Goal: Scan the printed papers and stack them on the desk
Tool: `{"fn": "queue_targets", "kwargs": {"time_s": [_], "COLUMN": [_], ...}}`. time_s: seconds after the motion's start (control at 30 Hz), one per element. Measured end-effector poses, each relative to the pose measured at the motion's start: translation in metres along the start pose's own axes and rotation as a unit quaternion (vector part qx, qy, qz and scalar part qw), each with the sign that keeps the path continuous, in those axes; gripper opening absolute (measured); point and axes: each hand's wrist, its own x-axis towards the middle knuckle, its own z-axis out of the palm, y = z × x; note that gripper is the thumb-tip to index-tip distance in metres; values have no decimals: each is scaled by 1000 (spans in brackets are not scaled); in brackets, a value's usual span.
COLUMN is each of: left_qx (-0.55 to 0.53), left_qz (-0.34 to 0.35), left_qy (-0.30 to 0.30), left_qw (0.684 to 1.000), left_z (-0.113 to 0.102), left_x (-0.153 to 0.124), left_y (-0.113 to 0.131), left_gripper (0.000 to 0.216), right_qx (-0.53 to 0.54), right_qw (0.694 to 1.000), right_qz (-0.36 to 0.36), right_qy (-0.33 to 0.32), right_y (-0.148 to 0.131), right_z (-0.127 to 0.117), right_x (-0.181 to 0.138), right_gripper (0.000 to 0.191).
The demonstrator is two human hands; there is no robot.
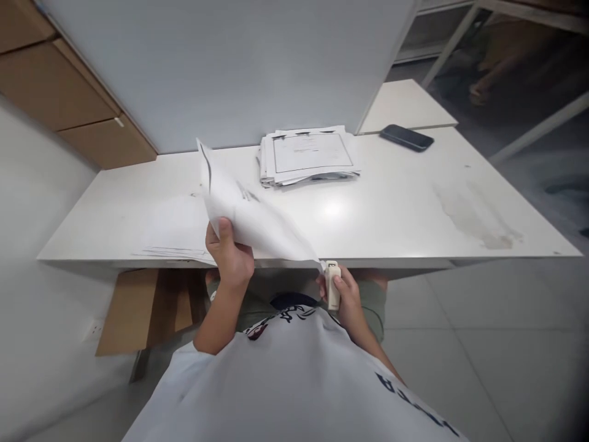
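Observation:
My left hand (229,258) is closed on a set of white paper sheets (243,212), thumb on top, holding them up above the near edge of the white table (396,209). My right hand (346,299) grips a small cream stapler (332,284), whose mouth sits at the lower right corner of those sheets. Both hands are just in front of the table edge, above my lap.
A stack of printed papers (308,158) lies at the back middle of the table. More loose sheets (172,236) lie flat at the near left. A dark phone (407,137) rests at the back right. Cardboard (133,310) stands under the table on the left.

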Motion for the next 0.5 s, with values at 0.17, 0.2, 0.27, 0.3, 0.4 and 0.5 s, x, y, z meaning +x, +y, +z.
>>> {"fn": "queue_targets", "kwargs": {"time_s": [0.17,0.2,0.27,0.3,0.4,0.5], "left_qx": [-49,-39,4,42,197,302], "left_qz": [-122,-136,-166,-185,-238,-251], "left_qy": [5,16,28,22,-43,-123], "left_qw": [991,990,986,982,950,912], "left_z": [-14,-25,-49,-60,-90,-104], "left_x": [-8,-11,-18,-22,-31,-31], "left_y": [-37,-48,-67,-75,-87,-86], "left_gripper": [46,45,42,40,31,30], "right_qx": [29,34,48,55,60,30], "right_qw": [998,998,997,997,997,998], "right_qz": [-11,-15,-16,-15,0,33], "right_qy": [46,55,63,60,46,36], "right_y": [-3,-4,-4,-4,-2,-1], "right_z": [-12,-15,-20,-22,-28,-30], "right_x": [-4,-4,-4,-2,4,13], "right_gripper": [39,39,38,37,36,44]}}
